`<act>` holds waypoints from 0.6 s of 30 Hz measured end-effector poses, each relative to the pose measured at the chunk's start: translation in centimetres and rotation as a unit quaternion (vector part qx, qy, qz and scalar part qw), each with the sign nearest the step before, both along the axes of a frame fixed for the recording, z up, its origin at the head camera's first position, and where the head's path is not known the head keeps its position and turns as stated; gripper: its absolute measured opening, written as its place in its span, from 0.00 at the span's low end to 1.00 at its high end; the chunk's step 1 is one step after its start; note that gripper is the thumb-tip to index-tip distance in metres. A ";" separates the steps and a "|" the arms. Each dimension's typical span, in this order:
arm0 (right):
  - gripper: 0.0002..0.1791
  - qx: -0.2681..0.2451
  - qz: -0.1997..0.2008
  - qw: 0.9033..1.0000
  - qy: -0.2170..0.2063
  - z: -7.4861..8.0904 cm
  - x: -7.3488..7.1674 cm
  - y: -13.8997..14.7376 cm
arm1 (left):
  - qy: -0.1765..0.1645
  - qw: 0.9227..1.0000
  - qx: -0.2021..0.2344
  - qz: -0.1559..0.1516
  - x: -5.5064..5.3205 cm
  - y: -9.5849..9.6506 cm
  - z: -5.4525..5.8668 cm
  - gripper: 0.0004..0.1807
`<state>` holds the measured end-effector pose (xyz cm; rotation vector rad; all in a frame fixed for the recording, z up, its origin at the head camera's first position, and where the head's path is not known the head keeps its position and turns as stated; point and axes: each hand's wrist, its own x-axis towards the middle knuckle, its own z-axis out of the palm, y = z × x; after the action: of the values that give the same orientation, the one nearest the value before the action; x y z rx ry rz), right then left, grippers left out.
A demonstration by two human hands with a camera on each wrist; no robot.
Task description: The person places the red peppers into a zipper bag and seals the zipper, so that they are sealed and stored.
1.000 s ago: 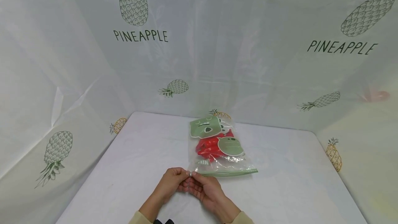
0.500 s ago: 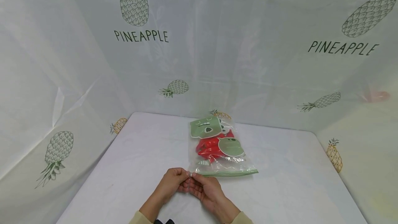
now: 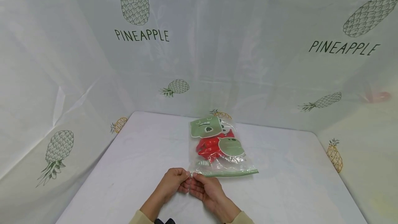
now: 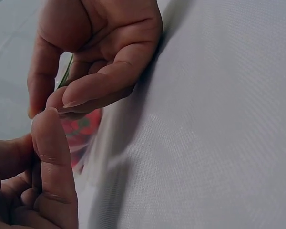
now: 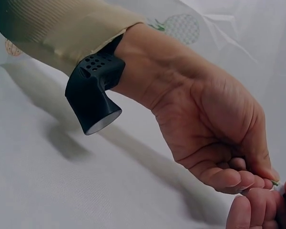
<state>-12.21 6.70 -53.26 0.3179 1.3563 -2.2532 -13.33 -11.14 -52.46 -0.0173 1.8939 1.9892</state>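
A clear zip bag with green cartoon prints lies on the table, its green zip strip toward me. Inside are glossy red things; the left wrist view shows green bits among them. My left hand pinches the bag's left corner at the strip between thumb and fingers. Right beside it, my right hand pinches the strip's edge, thumb on top. In the right wrist view a sliver of green strip shows at the left hand's fingertips. The fingers hide the bag's corner.
The table has a white cloth. Hanging sheets with pineapple prints enclose its back and sides; the bag's far end lies near the back sheet. A black wrist camera sits on the left wrist. A red shape shows faintly through the right sheet.
The right thumb and fingertips have shifted very slightly right along the strip, widening the small gap to the left fingertips. The left hand and the bag stay in place.
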 end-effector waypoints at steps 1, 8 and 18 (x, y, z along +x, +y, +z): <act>0.12 0.001 0.001 1.000 0.000 0.0 0.0 0.0 | -0.001 1.000 0.000 0.000 0.0 0.0 0.0 0.10; 0.08 -0.002 -0.001 1.000 -0.003 -0.1 -0.2 0.5 | -0.004 1.000 -0.007 0.006 0.0 0.1 0.2 0.13; 0.07 -0.013 0.003 1.000 -0.003 -0.1 -0.4 1.1 | -0.016 1.000 0.005 0.006 0.0 0.1 0.0 0.14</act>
<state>-12.64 7.77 -53.33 0.3113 1.3230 -2.2607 -13.33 -11.07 -52.48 -0.0572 1.8686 1.9952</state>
